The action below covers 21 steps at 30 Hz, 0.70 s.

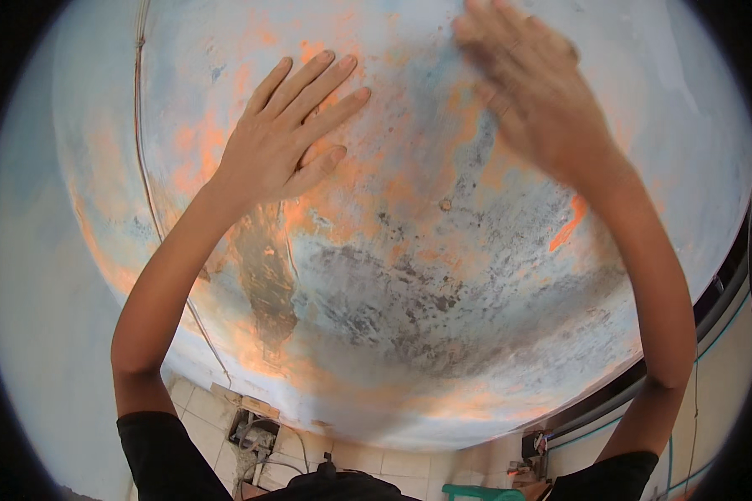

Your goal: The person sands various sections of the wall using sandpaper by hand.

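Observation:
A worn, pale blue wall with peeling orange patches and dark, mouldy-looking stains fills most of the view. My left hand lies on or just in front of it, palm toward the surface, fingers straight and spread, holding nothing. Higher up on the right is my right hand, blurred by motion. Its fingers look stretched out, and nothing shows in its grasp. Whether the right palm touches the wall, I cannot tell. Both bare forearms reach up from black sleeves.
A thin cable runs down the wall left of my left hand. Below, on the tiled floor, stands a dark box with cables. A green plastic piece shows at the lower edge. Dark tube-like edging lines the right side.

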Each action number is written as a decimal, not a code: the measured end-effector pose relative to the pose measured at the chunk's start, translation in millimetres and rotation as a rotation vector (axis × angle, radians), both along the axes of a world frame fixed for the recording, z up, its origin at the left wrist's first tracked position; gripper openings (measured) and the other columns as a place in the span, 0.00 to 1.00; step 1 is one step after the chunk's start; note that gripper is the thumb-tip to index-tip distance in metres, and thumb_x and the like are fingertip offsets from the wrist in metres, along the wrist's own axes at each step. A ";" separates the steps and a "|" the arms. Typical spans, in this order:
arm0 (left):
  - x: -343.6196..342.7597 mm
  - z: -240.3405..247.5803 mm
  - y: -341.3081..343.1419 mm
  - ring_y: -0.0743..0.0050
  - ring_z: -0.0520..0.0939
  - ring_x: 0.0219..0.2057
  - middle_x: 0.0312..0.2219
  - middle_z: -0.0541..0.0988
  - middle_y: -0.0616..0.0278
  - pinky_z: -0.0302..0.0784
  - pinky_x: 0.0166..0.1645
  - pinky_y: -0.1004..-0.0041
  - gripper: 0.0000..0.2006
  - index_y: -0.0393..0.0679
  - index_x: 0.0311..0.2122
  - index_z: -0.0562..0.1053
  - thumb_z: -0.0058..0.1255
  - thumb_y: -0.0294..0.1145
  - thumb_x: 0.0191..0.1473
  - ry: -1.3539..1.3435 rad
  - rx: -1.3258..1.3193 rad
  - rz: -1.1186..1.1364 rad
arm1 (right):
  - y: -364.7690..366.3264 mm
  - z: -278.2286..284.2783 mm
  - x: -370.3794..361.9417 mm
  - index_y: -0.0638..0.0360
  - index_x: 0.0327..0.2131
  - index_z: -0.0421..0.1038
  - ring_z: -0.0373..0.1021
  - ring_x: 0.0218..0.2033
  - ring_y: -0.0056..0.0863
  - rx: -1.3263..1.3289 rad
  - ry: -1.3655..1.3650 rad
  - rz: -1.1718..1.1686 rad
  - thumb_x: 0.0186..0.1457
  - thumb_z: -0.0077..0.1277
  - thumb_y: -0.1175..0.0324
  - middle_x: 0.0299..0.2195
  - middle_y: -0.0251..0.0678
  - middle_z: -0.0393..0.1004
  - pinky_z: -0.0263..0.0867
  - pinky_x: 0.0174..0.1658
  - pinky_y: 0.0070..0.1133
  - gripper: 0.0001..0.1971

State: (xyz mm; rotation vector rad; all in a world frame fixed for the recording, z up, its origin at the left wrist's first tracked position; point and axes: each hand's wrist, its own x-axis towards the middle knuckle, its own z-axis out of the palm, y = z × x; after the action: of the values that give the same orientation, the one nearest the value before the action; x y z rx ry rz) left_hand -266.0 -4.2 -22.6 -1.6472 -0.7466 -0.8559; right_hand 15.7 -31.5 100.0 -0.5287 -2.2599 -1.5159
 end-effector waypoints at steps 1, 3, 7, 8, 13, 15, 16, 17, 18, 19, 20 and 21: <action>-0.9 0.9 -0.5 0.66 0.54 0.64 0.63 0.56 0.67 0.45 0.67 0.57 0.24 0.58 0.61 0.60 0.31 0.50 0.62 -0.002 -0.007 0.001 | -6.7 5.6 3.1 0.65 0.61 0.49 0.39 0.66 0.49 0.048 0.075 -0.118 0.60 0.38 0.55 0.64 0.50 0.44 0.37 0.65 0.38 0.31; -0.7 3.7 -1.9 0.66 0.55 0.64 0.63 0.56 0.67 0.44 0.67 0.56 0.24 0.59 0.61 0.60 0.32 0.49 0.62 -0.017 0.055 -0.009 | 3.0 -14.4 16.6 0.59 0.60 0.55 0.43 0.65 0.41 0.111 0.085 -0.042 0.58 0.42 0.60 0.63 0.42 0.49 0.39 0.65 0.37 0.28; -4.7 -1.7 2.3 0.67 0.56 0.64 0.63 0.57 0.68 0.44 0.67 0.55 0.24 0.60 0.61 0.60 0.32 0.49 0.62 -0.023 0.012 0.018 | 9.0 -109.2 39.5 0.52 0.59 0.60 0.46 0.65 0.31 -0.252 -0.244 0.042 0.56 0.46 0.65 0.62 0.32 0.55 0.39 0.67 0.34 0.25; -5.5 -0.6 0.7 0.68 0.56 0.64 0.63 0.57 0.68 0.44 0.67 0.55 0.24 0.60 0.61 0.60 0.32 0.49 0.62 -0.031 0.014 0.015 | 8.7 -116.5 43.7 0.51 0.59 0.60 0.46 0.65 0.31 -0.208 -0.317 0.043 0.56 0.46 0.65 0.62 0.31 0.55 0.39 0.67 0.34 0.25; 2.8 3.7 1.9 0.69 0.56 0.64 0.63 0.57 0.70 0.43 0.67 0.55 0.24 0.60 0.61 0.60 0.32 0.49 0.61 -0.032 0.036 -0.018 | 1.3 -48.6 80.3 0.51 0.56 0.62 0.51 0.63 0.32 -0.032 -0.053 0.009 0.57 0.44 0.66 0.61 0.32 0.57 0.42 0.66 0.33 0.22; 6.0 1.5 2.6 0.69 0.56 0.64 0.63 0.57 0.70 0.44 0.66 0.54 0.23 0.60 0.61 0.60 0.32 0.49 0.62 -0.037 0.044 -0.041 | 2.3 -27.4 87.4 0.51 0.58 0.59 0.49 0.64 0.33 0.065 0.038 0.009 0.59 0.42 0.65 0.63 0.33 0.54 0.43 0.65 0.34 0.23; 4.7 -0.4 2.2 0.69 0.56 0.64 0.63 0.57 0.70 0.44 0.66 0.54 0.23 0.60 0.61 0.60 0.32 0.49 0.62 -0.027 0.044 -0.043 | 2.9 -25.6 84.1 0.51 0.58 0.59 0.49 0.64 0.33 0.144 0.128 -0.021 0.59 0.42 0.65 0.63 0.32 0.53 0.43 0.65 0.34 0.23; 3.6 -1.0 2.8 0.69 0.55 0.64 0.63 0.57 0.70 0.43 0.66 0.55 0.23 0.59 0.61 0.60 0.32 0.48 0.62 -0.050 0.041 -0.055 | 1.5 -27.7 82.0 0.51 0.58 0.59 0.48 0.64 0.32 0.223 0.218 -0.053 0.59 0.42 0.64 0.63 0.32 0.52 0.43 0.65 0.34 0.23; 2.2 -1.0 4.1 0.69 0.55 0.64 0.63 0.57 0.69 0.42 0.66 0.55 0.23 0.59 0.61 0.60 0.32 0.48 0.62 -0.074 0.038 -0.068 | 1.8 -39.8 75.8 0.51 0.58 0.59 0.48 0.64 0.32 0.224 0.226 -0.059 0.59 0.42 0.64 0.63 0.32 0.52 0.43 0.65 0.34 0.23; 0.1 -1.2 4.4 0.69 0.55 0.64 0.63 0.57 0.69 0.42 0.66 0.55 0.23 0.59 0.61 0.60 0.32 0.48 0.62 -0.067 0.032 -0.070 | 6.3 -61.7 64.1 0.50 0.60 0.56 0.45 0.65 0.31 0.122 0.196 -0.043 0.61 0.40 0.62 0.64 0.31 0.51 0.40 0.66 0.33 0.24; -1.4 -1.0 3.5 0.69 0.55 0.64 0.63 0.57 0.68 0.41 0.66 0.55 0.23 0.59 0.61 0.60 0.32 0.48 0.62 -0.100 0.056 -0.084 | 8.0 -83.4 56.7 0.49 0.62 0.53 0.43 0.66 0.29 0.017 0.164 -0.029 0.62 0.37 0.59 0.65 0.30 0.49 0.37 0.67 0.32 0.25; -6.1 -0.5 -0.1 0.69 0.55 0.64 0.63 0.57 0.68 0.41 0.66 0.56 0.23 0.58 0.62 0.60 0.32 0.48 0.62 -0.131 0.082 -0.087 | 7.2 -105.0 50.3 0.49 0.62 0.53 0.43 0.66 0.29 0.010 0.170 -0.023 0.62 0.37 0.59 0.65 0.30 0.49 0.37 0.67 0.32 0.25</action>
State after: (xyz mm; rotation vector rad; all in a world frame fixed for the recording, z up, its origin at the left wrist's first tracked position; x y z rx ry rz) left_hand -272.1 -4.3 -23.1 -1.5715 -0.7243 -1.0507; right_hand 66.0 -24.3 -5.1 -0.6571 -2.1226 -1.4348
